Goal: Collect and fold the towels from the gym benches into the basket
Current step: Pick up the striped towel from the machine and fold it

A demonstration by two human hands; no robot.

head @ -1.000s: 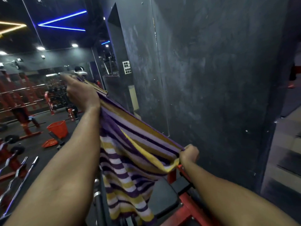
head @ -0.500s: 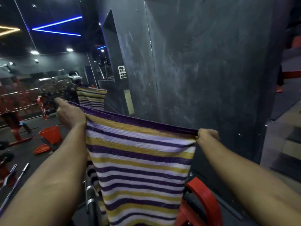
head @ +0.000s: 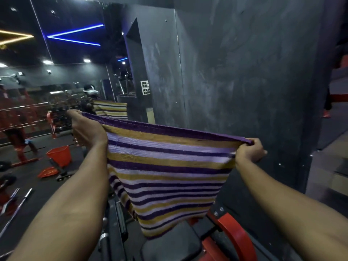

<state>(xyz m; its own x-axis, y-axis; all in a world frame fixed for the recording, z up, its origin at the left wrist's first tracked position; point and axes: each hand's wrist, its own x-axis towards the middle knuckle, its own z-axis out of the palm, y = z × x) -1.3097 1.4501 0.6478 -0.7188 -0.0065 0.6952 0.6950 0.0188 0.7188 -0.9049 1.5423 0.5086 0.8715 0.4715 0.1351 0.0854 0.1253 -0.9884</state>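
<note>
A purple, yellow and white striped towel point(head: 165, 172) hangs spread out flat in front of me. My left hand point(head: 86, 129) grips its upper left corner and my right hand point(head: 249, 150) grips its upper right corner, so the top edge is stretched between them. The towel's lower edge dangles just above a black bench pad point(head: 173, 245) with a red frame point(head: 235, 234). An orange basket point(head: 60, 155) stands on the floor to the far left, well away from both hands.
A dark grey wall point(head: 244, 81) rises straight ahead. A mirror point(head: 56, 81) on the left reflects me and the towel. An orange lid point(head: 48, 171) lies by the basket, and barbells point(head: 17, 202) rest on the floor at lower left. Red racks point(head: 17, 117) stand behind.
The towel went from bunched and slanted to stretched flat. My left hand came down and my right hand rose, so the top edge is now nearly level and the cloth hangs open.
</note>
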